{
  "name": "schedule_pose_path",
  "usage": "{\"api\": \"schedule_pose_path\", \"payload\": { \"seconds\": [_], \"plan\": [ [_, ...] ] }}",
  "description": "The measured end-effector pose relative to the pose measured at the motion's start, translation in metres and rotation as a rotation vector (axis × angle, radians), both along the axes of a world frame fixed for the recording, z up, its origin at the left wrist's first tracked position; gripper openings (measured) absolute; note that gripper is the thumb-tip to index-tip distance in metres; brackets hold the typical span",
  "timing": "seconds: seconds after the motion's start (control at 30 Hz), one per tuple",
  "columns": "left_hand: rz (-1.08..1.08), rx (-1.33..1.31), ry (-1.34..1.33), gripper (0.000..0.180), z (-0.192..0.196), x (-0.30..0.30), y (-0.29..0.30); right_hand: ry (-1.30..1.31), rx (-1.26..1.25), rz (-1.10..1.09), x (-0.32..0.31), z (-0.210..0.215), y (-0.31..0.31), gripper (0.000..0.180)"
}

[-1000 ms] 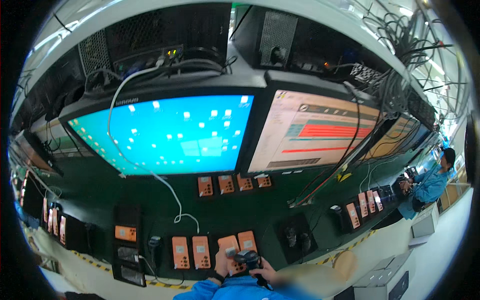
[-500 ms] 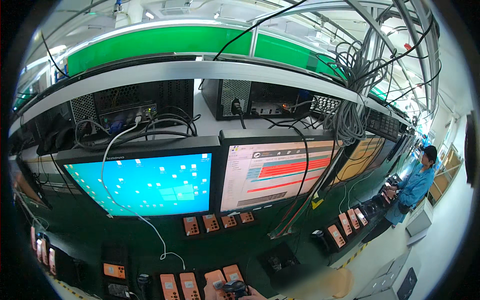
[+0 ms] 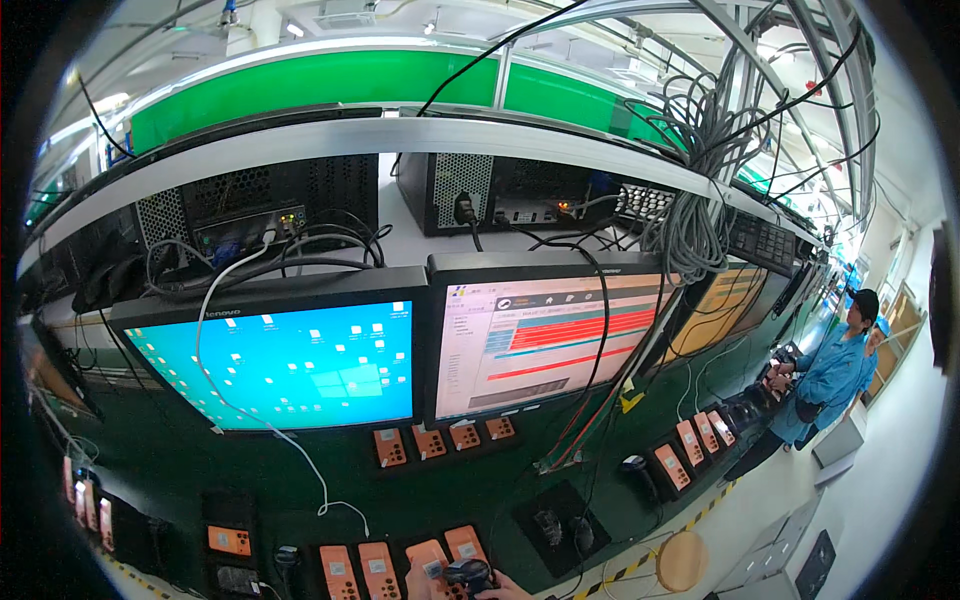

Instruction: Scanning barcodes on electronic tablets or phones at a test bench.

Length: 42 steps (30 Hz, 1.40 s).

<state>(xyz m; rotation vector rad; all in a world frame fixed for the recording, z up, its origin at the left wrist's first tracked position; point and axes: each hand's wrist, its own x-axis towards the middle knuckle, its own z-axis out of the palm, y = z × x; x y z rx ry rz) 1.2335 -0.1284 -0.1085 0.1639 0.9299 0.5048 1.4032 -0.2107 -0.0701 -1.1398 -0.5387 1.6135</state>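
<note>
In the head view, the camera sits higher than it did a second ago: the monitors fill the middle, and the hands have slid to the lower edge, so the wearer's attention seems to have lifted from the work to the screens. The handling itself looks unchanged. The orange phone [image 3: 430, 556] lies at the near side of the green bench [image 3: 450, 496], just left of a second phone [image 3: 465, 542]. The left grip [image 3: 417, 584] touches its left edge; cut off by the frame, it does not show whether it is clamped. The right grip [image 3: 506, 590] is closed around a dark handheld scanner [image 3: 468, 573], whose head covers the phone's lower part. Beyond, the right monitor [image 3: 545, 345] still shows red rows. At the far right, another person [image 3: 873, 352] has come into sight behind the co-worker [image 3: 826, 372].
</note>
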Motion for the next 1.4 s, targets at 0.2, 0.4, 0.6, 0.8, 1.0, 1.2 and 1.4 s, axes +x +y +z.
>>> {"api": "schedule_pose_path", "payload": {
  "seconds": [0.2,0.4,0.6,0.8,1.0,1.2,1.4],
  "plan": [
    [0.056,-0.034,-0.148,0.039,-0.004,-0.007,-0.004,-0.002,-0.021,0.006,-0.006,0.019,0.002,0.041],
    [0.100,0.116,-0.060,0.038,-0.017,-0.001,0.003,-0.004,-0.008,0.025,-0.004,0.018,0.000,0.045],
    [0.126,0.260,0.035,0.036,-0.030,0.003,0.002,0.003,-0.007,0.032,-0.003,0.020,-0.001,0.049],
    [0.085,0.512,0.199,0.035,-0.050,-0.003,0.000,0.031,0.021,0.003,-0.007,0.016,0.002,0.042],
    [0.237,0.321,0.106,0.031,-0.006,0.003,0.012,-0.021,-0.011,-0.029,0.011,0.001,0.007,0.018],
    [0.415,0.125,0.066,0.029,-0.021,-0.011,0.000,-0.373,-0.157,-0.246,0.064,-0.067,0.053,0.031],
    [0.397,0.239,0.255,0.033,-0.004,-0.011,-0.005,-0.724,-0.307,-0.247,0.114,-0.181,0.037,0.040]
  ]
}}
